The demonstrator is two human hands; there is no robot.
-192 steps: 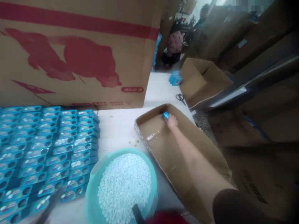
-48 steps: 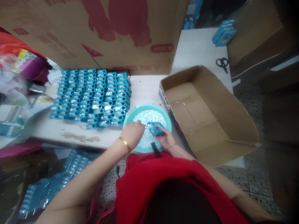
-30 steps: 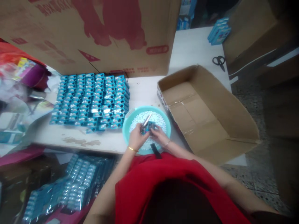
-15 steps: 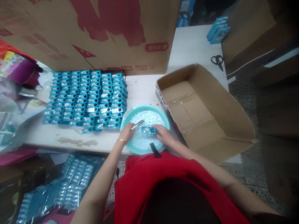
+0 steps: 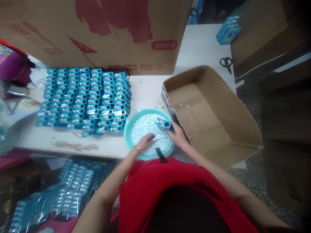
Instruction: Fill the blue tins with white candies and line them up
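A turquoise basin (image 5: 128, 128) of small white pellets (image 5: 143, 126) stands at the table's front edge. Closed around a slim shiny metal tool (image 5: 153, 138), my left hand (image 5: 145, 142) is low among the pellets; most of the tool is hidden. My right hand (image 5: 178, 134) grips a small blue box (image 5: 163, 123) by its right end, above the pellets at the basin's right side. The box has a dark round spot on its face. To the left, many similar blue boxes (image 5: 85, 97) are stacked in tight rows.
An open cardboard box (image 5: 206, 119) stands right of the basin. Behind the rows rises a large carton (image 5: 116, 48) with red print. Scissors (image 5: 226, 63) and more blue boxes (image 5: 228, 30) lie at the far right. Plastic-wrapped blue packs (image 5: 73, 187) are below the table, left.
My right hand has lifted the blue box up and to the right, tilting it. My left hand has moved right and down with the metal tool, into the pellets. The view has shifted slightly.
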